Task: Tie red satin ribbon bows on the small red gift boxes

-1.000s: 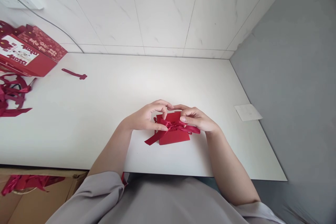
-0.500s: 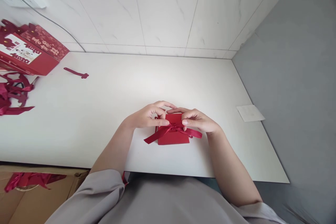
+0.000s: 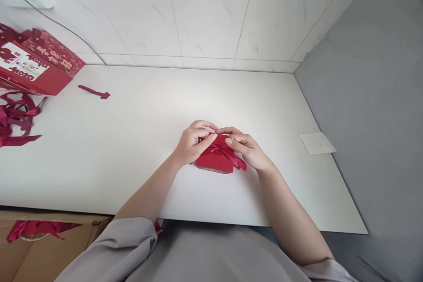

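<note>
A small red gift box [image 3: 214,163] is between my hands near the middle of the white table, with a red ribbon [image 3: 231,155] tied across its front. My left hand [image 3: 195,142] grips the box's upper left, thumb on the front face and fingers behind the top. On the upper right, my right hand [image 3: 245,146] holds it the same way, thumb over the front. Both index fingertips nearly meet at the far edge. The ribbon's right tail hangs below my right hand; its left tail is hidden by my left hand. The box's back is out of sight.
Larger red printed boxes [image 3: 42,68] stand at the far left, beside a heap of red ribbons [image 3: 20,116]. A dark red flower-tipped strip [image 3: 94,92] lies near them. A white paper [image 3: 317,143] rests at the right edge. Below left is a cardboard carton [image 3: 49,251].
The box has shifted slightly away from me and tipped, so its lower side now shows. My left thumb has moved up from the bow, and the ribbon's left tail has gone behind my hand.
</note>
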### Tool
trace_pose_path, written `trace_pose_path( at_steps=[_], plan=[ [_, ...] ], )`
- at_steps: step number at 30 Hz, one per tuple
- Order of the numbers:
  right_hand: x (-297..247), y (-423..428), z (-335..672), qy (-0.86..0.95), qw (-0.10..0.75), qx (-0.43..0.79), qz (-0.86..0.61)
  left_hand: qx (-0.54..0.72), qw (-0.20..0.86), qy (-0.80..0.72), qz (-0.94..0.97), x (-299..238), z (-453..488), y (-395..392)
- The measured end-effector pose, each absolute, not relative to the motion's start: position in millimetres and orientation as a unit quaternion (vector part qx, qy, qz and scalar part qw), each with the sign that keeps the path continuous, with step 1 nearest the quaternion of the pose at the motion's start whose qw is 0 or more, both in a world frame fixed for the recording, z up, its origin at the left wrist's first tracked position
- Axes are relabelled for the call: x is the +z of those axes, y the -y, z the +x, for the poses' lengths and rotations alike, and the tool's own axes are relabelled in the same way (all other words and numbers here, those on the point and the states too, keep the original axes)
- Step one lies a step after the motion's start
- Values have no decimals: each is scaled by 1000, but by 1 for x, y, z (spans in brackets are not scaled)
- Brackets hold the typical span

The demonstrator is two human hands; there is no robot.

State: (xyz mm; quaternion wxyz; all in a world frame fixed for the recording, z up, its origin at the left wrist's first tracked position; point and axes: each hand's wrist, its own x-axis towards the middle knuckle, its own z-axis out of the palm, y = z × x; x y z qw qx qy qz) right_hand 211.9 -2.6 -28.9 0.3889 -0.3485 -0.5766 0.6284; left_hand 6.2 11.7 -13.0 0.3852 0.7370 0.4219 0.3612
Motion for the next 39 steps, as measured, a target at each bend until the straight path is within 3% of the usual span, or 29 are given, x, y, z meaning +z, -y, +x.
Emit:
trace_pose_path(
  at_steps=[26,39],
  plan=[
    [-29,0,221,629,410,560,-350,438,249,-357,786,-20,10,-12],
    [-32,-2,224,626,411,563,-349,441,422,-446,655,-31,10,-17]
  ],
)
